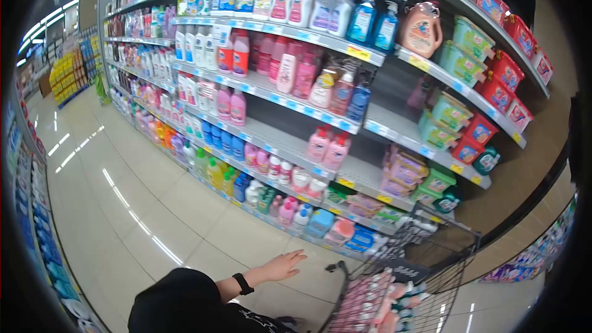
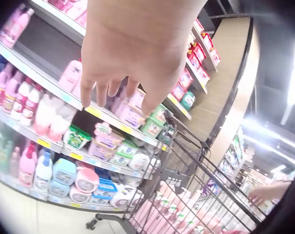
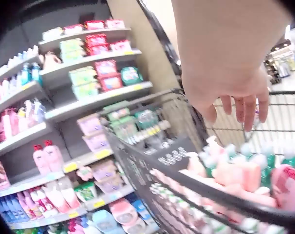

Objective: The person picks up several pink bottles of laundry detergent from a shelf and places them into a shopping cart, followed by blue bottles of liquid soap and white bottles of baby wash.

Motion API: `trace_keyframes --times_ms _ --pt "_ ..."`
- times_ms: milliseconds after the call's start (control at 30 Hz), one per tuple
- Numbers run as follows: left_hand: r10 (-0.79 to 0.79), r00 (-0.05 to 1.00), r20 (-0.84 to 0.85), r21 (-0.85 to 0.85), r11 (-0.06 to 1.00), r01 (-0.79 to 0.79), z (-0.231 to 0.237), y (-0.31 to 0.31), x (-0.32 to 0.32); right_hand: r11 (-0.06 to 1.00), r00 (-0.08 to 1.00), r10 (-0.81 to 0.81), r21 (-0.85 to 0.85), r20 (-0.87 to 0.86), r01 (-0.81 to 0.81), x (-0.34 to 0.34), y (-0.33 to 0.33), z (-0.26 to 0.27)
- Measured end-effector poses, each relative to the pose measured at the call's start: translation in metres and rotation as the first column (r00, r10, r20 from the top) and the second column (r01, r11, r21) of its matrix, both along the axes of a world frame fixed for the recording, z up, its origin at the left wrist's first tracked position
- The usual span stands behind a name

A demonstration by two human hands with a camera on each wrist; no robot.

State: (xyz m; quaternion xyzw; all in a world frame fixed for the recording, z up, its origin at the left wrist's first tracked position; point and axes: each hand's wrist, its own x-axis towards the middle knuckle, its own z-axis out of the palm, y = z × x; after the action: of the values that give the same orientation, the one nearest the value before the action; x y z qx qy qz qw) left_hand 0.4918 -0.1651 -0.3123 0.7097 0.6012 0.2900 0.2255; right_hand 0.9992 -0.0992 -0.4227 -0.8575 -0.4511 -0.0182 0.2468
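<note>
My left hand (image 1: 280, 267), with a black band at the wrist, reaches out over the floor beside the shopping cart (image 1: 453, 234). Its fingers are extended and hold nothing; shelves of bottles stand beyond. In the left wrist view the fingers hang down in front of pink bottles and lilac tubs (image 2: 130, 114). Over the cart, in the right wrist view, my right hand (image 3: 230, 92) has its fingers loosely lowered with nothing in them. Below it, pink pump bottles (image 3: 240, 175) fill the basket. The head view does not show the right hand.
Long shelves (image 1: 271, 89) of detergent and soap bottles curve along the aisle. Two pink pump bottles (image 1: 327, 148) stand on a mid shelf. Stacked tubs (image 1: 465, 55) fill the end shelves. Tiled floor (image 1: 154, 209) runs left, with another stocked shelf (image 1: 43, 234) at the far left.
</note>
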Motion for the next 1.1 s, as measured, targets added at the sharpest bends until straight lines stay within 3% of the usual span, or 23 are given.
trace_keyframes --times_ms 67,133,167,233,267,300,333,367,400,500,600,700,800,900,1100 --pt "0.133 0.99 -0.045 0.047 0.99 -0.131 -0.001 -0.046 -0.051 0.988 1.0 -0.022 0.153 -0.008 0.023 0.009 -0.03 0.006" --pt "0.273 0.957 -0.097 0.136 0.956 -0.259 -0.016 -0.091 -0.097 0.956 0.993 0.079 0.289 -0.086 -0.051 -0.001 -0.049 0.007" --pt "0.324 0.944 -0.057 0.162 0.936 -0.311 -0.014 -0.115 -0.119 0.898 0.931 0.292 0.398 -0.221 -0.187 -0.089 -0.069 0.086" --pt "0.421 0.904 0.071 0.223 0.877 -0.426 0.006 -0.157 -0.164 0.817 0.756 0.513 0.5 -0.406 -0.287 -0.155 -0.054 0.088" --pt "0.465 0.873 0.147 0.26 0.834 -0.487 0.019 -0.18 -0.179 0.79 0.732 0.556 0.523 -0.394 -0.318 -0.194 -0.046 0.08" --pt "0.522 0.828 0.207 0.261 0.786 -0.561 0.026 -0.203 -0.188 0.841 0.791 0.516 0.371 -0.329 -0.394 -0.257 -0.059 0.115" --pt "0.572 0.779 0.259 0.267 0.732 -0.626 0.036 -0.222 -0.201 0.765 0.715 0.626 0.427 -0.313 -0.483 -0.295 -0.06 0.114" --pt "0.612 0.728 0.308 0.278 0.674 -0.685 0.047 -0.237 -0.216 0.755 0.638 0.655 0.388 -0.406 -0.528 -0.337 -0.068 0.131" --pt "0.627 0.717 0.304 0.292 0.655 -0.697 0.056 -0.251 -0.229 0.744 0.637 0.667 0.305 -0.386 -0.594 -0.369 -0.066 0.132" --pt "0.684 0.663 0.303 0.32 0.583 -0.747 0.076 -0.285 -0.265 0.621 0.566 0.778 0.198 -0.273 -0.758 -0.467 -0.071 0.15" --pt "0.739 0.567 0.364 0.276 0.495 -0.824 0.088 -0.304 -0.285 0.439 0.377 0.892 0.273 -0.251 -0.856 -0.548 -0.069 0.158" --pt "0.733 0.521 0.437 0.266 0.448 -0.854 0.095 -0.299 -0.31 0.323 0.224 0.908 0.252 -0.353 -0.912 -0.608 -0.073 0.18" --pt "0.681 0.506 0.53 0.248 0.446 -0.86 0.094 -0.275 -0.334 0.249 0.158 0.929 0.251 -0.335 -0.935 -0.642 -0.068 0.19" --pt "0.647 0.551 0.527 0.226 0.519 -0.825 0.089 -0.239 -0.36 0.253 0.18 0.924 0.188 -0.336 -0.949 -0.654 -0.054 0.203" --pt "0.492 0.691 0.53 0.267 0.676 -0.686 0.096 -0.128 -0.431 0.39 0.308 0.85 0.117 -0.428 -0.913 -0.661 0.024 0.179"
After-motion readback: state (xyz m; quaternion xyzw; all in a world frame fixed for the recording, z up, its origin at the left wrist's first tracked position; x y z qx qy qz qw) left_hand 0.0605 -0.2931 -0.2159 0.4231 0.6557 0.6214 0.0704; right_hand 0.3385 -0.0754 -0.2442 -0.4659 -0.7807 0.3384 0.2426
